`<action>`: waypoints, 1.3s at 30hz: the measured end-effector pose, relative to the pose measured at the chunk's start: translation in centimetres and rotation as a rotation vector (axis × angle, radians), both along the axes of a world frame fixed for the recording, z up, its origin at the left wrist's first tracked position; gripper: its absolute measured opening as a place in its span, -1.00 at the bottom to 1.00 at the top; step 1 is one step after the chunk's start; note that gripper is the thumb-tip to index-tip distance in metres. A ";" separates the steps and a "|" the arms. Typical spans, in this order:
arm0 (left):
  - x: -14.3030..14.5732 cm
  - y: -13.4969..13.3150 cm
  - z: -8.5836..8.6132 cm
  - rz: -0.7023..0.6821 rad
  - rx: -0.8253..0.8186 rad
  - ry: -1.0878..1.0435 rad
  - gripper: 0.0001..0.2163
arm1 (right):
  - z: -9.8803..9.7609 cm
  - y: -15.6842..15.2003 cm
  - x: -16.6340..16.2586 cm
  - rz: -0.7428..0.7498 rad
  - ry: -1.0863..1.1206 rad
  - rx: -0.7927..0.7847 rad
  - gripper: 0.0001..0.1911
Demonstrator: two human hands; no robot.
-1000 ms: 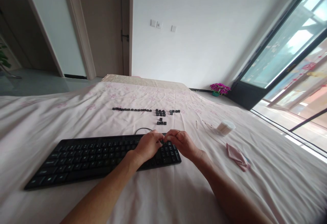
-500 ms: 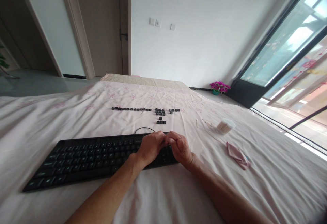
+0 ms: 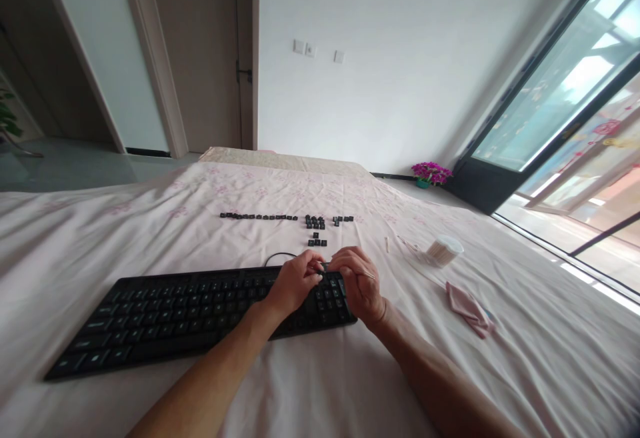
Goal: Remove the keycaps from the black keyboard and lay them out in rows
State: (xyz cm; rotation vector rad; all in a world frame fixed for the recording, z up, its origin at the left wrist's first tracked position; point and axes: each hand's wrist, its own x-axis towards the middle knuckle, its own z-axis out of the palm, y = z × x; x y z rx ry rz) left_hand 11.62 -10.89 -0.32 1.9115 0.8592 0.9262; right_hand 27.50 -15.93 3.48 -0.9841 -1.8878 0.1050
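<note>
A black keyboard lies on a pink sheet in front of me. Both hands are over its right end, at the number pad. My left hand is curled, its fingertips pinched at the pad's top row. My right hand is closed beside it, fingertips meeting the left hand's, and a thin stick pokes out from its fingers. What the fingertips grip is hidden. Loose black keycaps lie in rows on the sheet beyond the keyboard.
A round tub of cotton swabs stands to the right, with a loose swab near it. A folded pink cloth lies nearer me on the right. The keyboard cable loops behind the keyboard. A glass door is at the right.
Both hands stayed at the number pad, shifting slightly toward its top edge. The right hand turned so its back faces me more.
</note>
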 end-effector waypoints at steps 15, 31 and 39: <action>0.1 0.2 -0.4 0.085 -0.205 -0.211 -0.55 | -2.0 2.2 0.4 -0.226 -0.102 -0.424 -0.92; 0.6 0.2 -0.7 0.078 -0.123 -0.108 -0.70 | -3.5 14.3 11.1 -0.542 0.084 -0.601 -0.80; 0.6 0.1 -0.6 0.086 -0.127 -0.102 -0.67 | -3.6 16.5 11.5 -0.598 0.032 -0.641 -0.81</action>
